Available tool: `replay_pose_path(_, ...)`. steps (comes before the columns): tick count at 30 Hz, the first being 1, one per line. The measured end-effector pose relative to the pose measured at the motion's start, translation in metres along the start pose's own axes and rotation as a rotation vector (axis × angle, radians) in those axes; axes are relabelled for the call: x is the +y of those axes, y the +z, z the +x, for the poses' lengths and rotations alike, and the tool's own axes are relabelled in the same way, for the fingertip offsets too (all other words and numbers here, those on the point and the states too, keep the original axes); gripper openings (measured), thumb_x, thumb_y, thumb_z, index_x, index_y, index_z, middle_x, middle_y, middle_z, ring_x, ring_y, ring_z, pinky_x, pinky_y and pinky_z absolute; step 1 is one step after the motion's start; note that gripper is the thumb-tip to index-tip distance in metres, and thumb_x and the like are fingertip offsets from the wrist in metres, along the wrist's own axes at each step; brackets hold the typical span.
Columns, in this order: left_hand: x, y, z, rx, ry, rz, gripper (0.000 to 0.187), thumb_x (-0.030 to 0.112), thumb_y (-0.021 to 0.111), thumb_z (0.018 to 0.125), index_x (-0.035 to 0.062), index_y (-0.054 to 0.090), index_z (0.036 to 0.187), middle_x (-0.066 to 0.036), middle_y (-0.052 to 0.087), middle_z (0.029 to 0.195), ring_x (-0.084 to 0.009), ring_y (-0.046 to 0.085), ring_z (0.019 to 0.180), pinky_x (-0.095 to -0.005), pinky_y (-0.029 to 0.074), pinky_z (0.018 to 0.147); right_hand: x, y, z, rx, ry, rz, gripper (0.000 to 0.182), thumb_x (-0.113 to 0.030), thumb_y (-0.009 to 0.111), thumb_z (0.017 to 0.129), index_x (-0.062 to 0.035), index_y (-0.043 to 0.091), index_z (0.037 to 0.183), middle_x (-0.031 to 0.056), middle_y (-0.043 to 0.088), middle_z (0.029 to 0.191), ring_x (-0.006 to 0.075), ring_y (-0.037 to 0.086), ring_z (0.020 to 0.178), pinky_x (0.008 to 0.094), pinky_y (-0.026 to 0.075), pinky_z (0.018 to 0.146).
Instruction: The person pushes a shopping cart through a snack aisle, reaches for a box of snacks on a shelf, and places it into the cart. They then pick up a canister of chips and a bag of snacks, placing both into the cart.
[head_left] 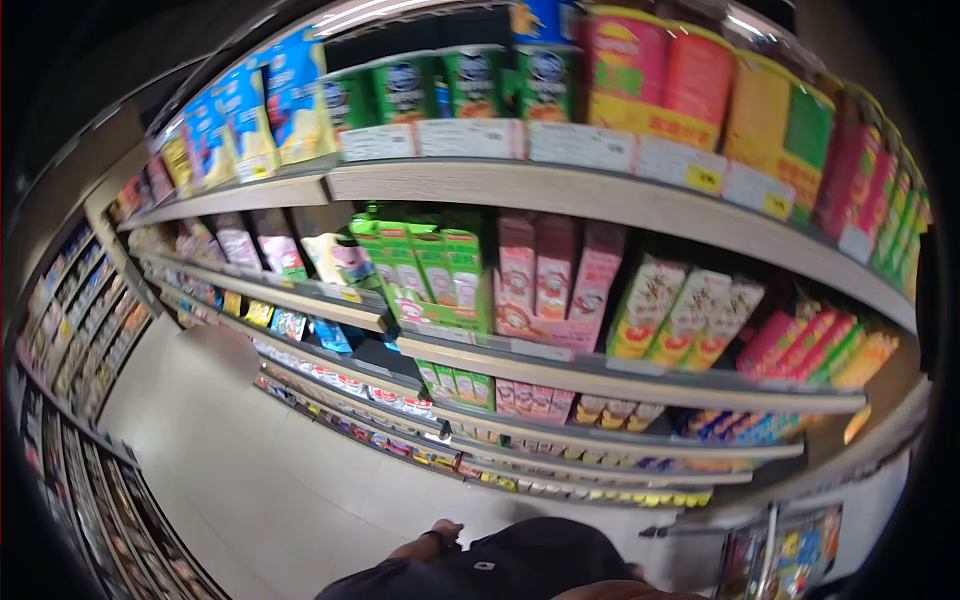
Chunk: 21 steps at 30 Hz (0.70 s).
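Note:
My left hand (437,533) hangs low beside my dark shirt (520,565) at the bottom of the view, with a dark band on the wrist. It is small in the frame, and I cannot tell whether its fingers hold anything. It touches none of the shelves. My right hand is out of view. The shelf goods nearest in front of me are green boxes (430,262) and pink boxes (552,268) on the middle shelf (600,375).
Long store shelves run from the right back to the far left, packed with bags, cans (470,85) and boxes, with price tags (580,148) on the edges. Another rack (70,330) lines the left side. A pale tiled aisle floor (260,470) lies between. A trolley with goods (785,555) stands at lower right.

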<state>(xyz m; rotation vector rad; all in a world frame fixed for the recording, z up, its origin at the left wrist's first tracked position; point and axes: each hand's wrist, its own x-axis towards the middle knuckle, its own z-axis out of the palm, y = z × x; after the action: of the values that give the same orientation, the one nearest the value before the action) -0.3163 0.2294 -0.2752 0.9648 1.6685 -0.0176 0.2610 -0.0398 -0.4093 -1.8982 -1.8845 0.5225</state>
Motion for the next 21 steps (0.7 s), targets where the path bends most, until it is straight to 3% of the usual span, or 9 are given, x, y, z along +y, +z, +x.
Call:
replay_pose_path(2,0.001,-0.003,0.015,-0.095,0.314,0.388,0.048,0.046,0.063,0.099,-0.0008,0.070,0.088,-0.012,0.070,0.080,-0.0254,0.062,0.066,-0.0424,0.052,0.065,0.000,-0.012,-0.006,-0.316,0.091,-0.252,0.019,-0.027,0.066,0.091,-0.0131,0.075,0.099,0.0140,0.073,0.107,0.0328,0.069,0.098,0.0483,0.055,0.087)
replay_pose_path(3,0.004,0.001,0.021,-0.163,0.124,0.128,0.049,0.047,0.058,0.101,0.0001,0.070,0.094,-0.013,0.071,0.084,-0.0247,0.065,0.070,-0.0414,0.053,0.067,-0.041,-0.050,-0.006,-0.482,0.104,-0.378,0.015,-0.027,0.067,0.087,-0.0173,0.076,0.094,0.0123,0.073,0.104,0.0335,0.068,0.097,0.0502,0.054,0.087)
replay_pose_path(4,-0.012,0.003,0.045,-0.173,0.391,0.295,0.048,0.047,0.053,0.102,0.0016,0.070,0.104,-0.014,0.072,0.091,-0.0253,0.068,0.076,-0.0421,0.054,0.069,-0.005,0.000,-0.027,-0.256,0.190,-0.180,0.018,-0.031,0.072,0.085,-0.0169,0.077,0.094,0.0123,0.072,0.106,0.0321,0.068,0.101,0.0485,0.054,0.088)
replay_pose_path(5,0.030,-0.001,0.007,-0.192,0.084,0.221,0.034,0.033,0.062,0.099,0.0020,0.065,0.111,-0.014,0.074,0.091,-0.0271,0.071,0.078,-0.0429,0.055,0.067,-0.009,-0.030,-0.025,-0.299,0.538,0.221,0.020,-0.027,0.064,0.087,-0.0126,0.076,0.093,0.0114,0.073,0.100,0.0304,0.069,0.093,0.0462,0.056,0.084)
replay_pose_path(6,0.033,0.004,0.020,-0.198,0.233,0.393,0.031,0.032,0.061,0.098,0.0032,0.065,0.110,-0.014,0.074,0.091,-0.0288,0.071,0.080,-0.0445,0.055,0.068,-0.043,-0.045,-0.013,-0.179,0.861,0.354,0.033,-0.040,0.074,0.083,-0.0100,0.076,0.096,0.0124,0.074,0.098,0.0308,0.070,0.095,0.0461,0.056,0.083)
replay_pose_path(9,-0.004,0.018,0.069,-0.145,1.046,1.103,0.024,0.028,0.060,0.097,0.0069,0.064,0.107,-0.016,0.074,0.091,-0.0341,0.072,0.085,-0.0493,0.055,0.069,-0.111,-0.114,-0.006,-0.106,1.018,0.334,0.038,-0.039,0.073,0.083,-0.0047,0.075,0.100,0.0193,0.074,0.103,0.0365,0.070,0.097,0.0484,0.055,0.086)
replay_pose_path(13,-0.002,0.026,0.078,-0.347,1.045,1.210,0.022,0.026,0.057,0.095,0.0109,0.064,0.109,-0.016,0.072,0.089,-0.0379,0.071,0.086,-0.0547,0.054,0.069,-0.162,-0.170,-0.016,0.074,1.139,0.287,0.043,-0.030,0.071,0.084,-0.0054,0.073,0.119,0.0206,0.074,0.110,0.0370,0.070,0.105,0.0442,0.055,0.094)
replay_pose_path(16,0.002,0.044,0.083,-0.401,1.101,1.176,0.023,0.029,0.057,0.096,0.0106,0.065,0.108,-0.014,0.072,0.086,-0.0372,0.072,0.082,-0.0535,0.054,0.067,-0.184,-0.199,-0.028,0.174,1.250,0.332,0.038,-0.022,0.068,0.090,0.0000,0.069,0.121,0.0156,0.077,0.095,0.0259,0.075,0.088,0.0387,0.058,0.085)
replay_pose_path(21,0.059,0.021,0.083,-0.477,0.969,1.373,0.023,0.028,0.055,0.099,0.0063,0.064,0.100,-0.015,0.072,0.081,-0.0315,0.071,0.069,-0.0464,0.056,0.060,-0.188,-0.232,-0.058,0.458,1.194,0.316,0.028,-0.016,0.064,0.094,-0.0009,0.069,0.117,0.0154,0.076,0.095,0.0268,0.074,0.087,0.0383,0.057,0.081)
